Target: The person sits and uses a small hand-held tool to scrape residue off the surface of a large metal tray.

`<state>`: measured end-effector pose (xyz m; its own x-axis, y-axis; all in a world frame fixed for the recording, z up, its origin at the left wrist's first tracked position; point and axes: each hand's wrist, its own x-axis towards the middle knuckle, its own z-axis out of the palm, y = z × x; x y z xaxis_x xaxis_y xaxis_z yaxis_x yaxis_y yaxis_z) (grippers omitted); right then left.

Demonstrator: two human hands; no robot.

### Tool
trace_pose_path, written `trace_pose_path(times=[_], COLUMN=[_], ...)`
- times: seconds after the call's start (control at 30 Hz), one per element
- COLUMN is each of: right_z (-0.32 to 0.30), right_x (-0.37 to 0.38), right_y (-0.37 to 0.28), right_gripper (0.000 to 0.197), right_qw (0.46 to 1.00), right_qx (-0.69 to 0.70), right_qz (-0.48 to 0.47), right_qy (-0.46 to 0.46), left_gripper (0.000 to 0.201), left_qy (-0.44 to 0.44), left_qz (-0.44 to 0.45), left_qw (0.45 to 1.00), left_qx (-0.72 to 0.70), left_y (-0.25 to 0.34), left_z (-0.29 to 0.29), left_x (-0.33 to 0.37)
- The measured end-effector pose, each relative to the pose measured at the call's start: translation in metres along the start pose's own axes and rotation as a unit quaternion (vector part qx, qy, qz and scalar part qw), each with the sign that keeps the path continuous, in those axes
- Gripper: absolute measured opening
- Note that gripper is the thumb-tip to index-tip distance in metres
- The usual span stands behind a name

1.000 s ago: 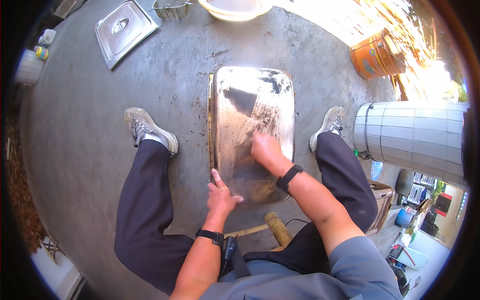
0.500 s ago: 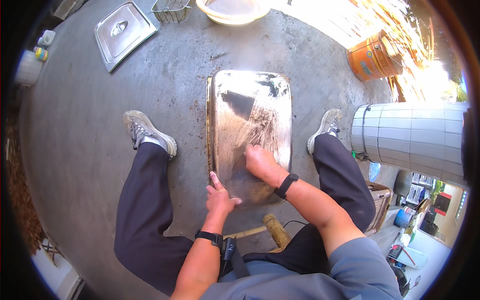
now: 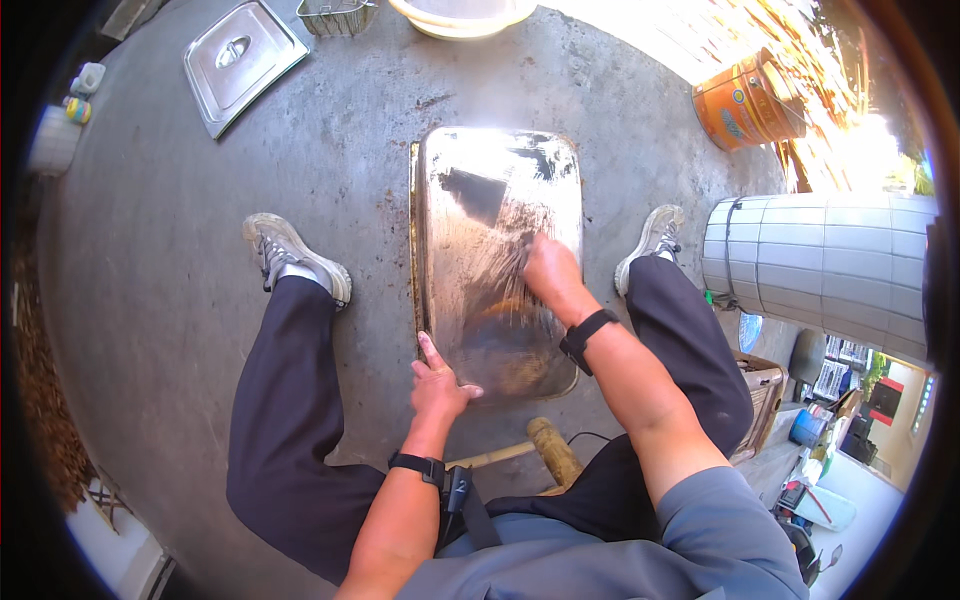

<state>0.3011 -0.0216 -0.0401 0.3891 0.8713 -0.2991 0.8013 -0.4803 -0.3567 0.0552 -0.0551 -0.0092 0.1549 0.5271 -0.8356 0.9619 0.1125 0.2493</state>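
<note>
A rectangular metal pan (image 3: 480, 290) with rounded corners lies in front of me, its flat face up and streaked with dark stains and brown smears. A dark square patch (image 3: 474, 197) shows on its far left part. My left hand (image 3: 438, 388) grips the pan's near left corner, index finger along the left edge and thumb at the near edge. My right hand (image 3: 552, 272) is closed in a fist and pressed on the pan's surface right of the middle; whatever it holds is hidden beneath the fingers. A brown, rusty-looking edge (image 3: 414, 240) shows along the pan's left side.
Grey concrete floor surrounds the pan, my shoes on either side. Farther off are a steel lid (image 3: 240, 60), a wire basket (image 3: 336, 14), a pale basin (image 3: 465, 20) and an orange bucket (image 3: 748, 100). A tiled column (image 3: 820, 262) stands right. A bamboo piece (image 3: 553, 450) lies near me.
My right hand has slid away from me and to the right over the pan, still closed. My left hand keeps its place at the corner. The whole view has shifted slightly.
</note>
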Motion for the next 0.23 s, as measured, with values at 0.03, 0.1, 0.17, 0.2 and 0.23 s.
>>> trace_pose_path(times=[0.03,0.1,0.17,0.2,0.23], right_z=[0.012,0.030,0.022,0.017,0.008], right_x=[-0.014,-0.043,-0.040,-0.027,-0.004], right_y=[-0.010,-0.033,-0.034,-0.026,-0.012], right_gripper=[0.013,0.017,0.021,0.021,0.021], right_qw=[0.999,0.995,0.996,0.998,0.999], right_qx=[0.009,0.002,-0.002,0.006,0.015], right_qz=[-0.039,-0.063,-0.058,-0.032,-0.006], right_qy=[-0.035,-0.081,-0.071,-0.052,-0.035], left_gripper=[0.140,0.139,0.138,0.137,0.137], left_qy=[0.002,-0.002,-0.012,-0.012,-0.012], left_qz=[-0.007,-0.008,-0.014,-0.010,-0.008], left_qw=[1.000,1.000,1.000,1.000,1.000], left_qx=[0.003,0.010,0.023,0.019,0.016], left_y=[-0.001,-0.002,-0.005,-0.004,0.001], left_z=[0.000,0.003,0.003,0.003,0.000], left_x=[0.003,0.006,0.005,0.006,0.003])
